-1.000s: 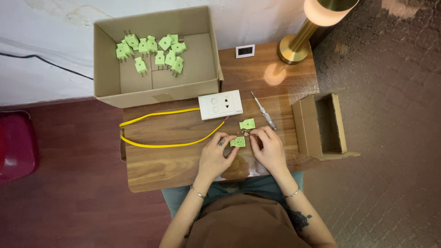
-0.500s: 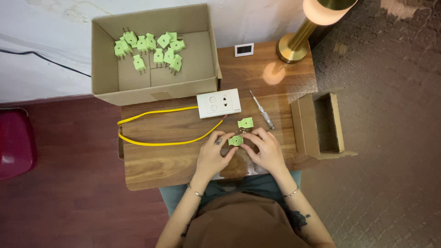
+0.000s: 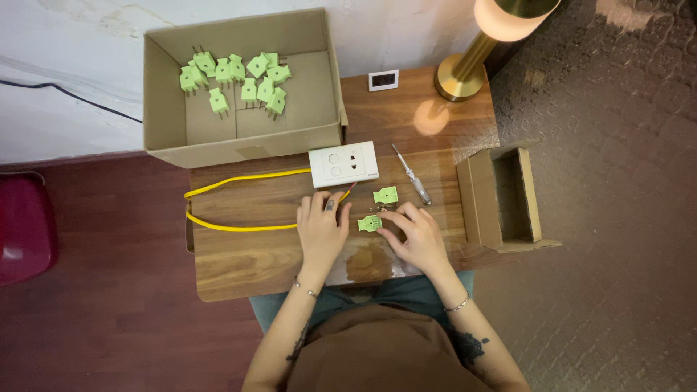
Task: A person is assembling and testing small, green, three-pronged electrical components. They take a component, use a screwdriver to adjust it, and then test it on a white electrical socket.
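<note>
My left hand (image 3: pixel 321 229) lies on the wooden table (image 3: pixel 254 261), fingers spread over the end of a yellow cable (image 3: pixel 239 227) near its bare wire tips. My right hand (image 3: pixel 415 236) rests beside it, fingertips touching a green plug half (image 3: pixel 369 223) that lies on the table. A second green plug half (image 3: pixel 385 194) sits just beyond, with tiny screws next to it. A white socket plate (image 3: pixel 343 164) joined to the cable is above the hands. A small screwdriver (image 3: pixel 412 174) lies right of the plug halves.
A large open cardboard box (image 3: pixel 239 127) at the back left holds several green plugs (image 3: pixel 236 76). A small open cardboard box (image 3: pixel 508 196) hangs at the table's right edge. A brass lamp (image 3: pixel 472 58) and a small white display (image 3: pixel 383 79) stand at the back. A red object (image 3: pixel 22 229) is on the floor left.
Both hands have stayed around the green plug half with only slight finger shifts. The camera view has drifted a little.
</note>
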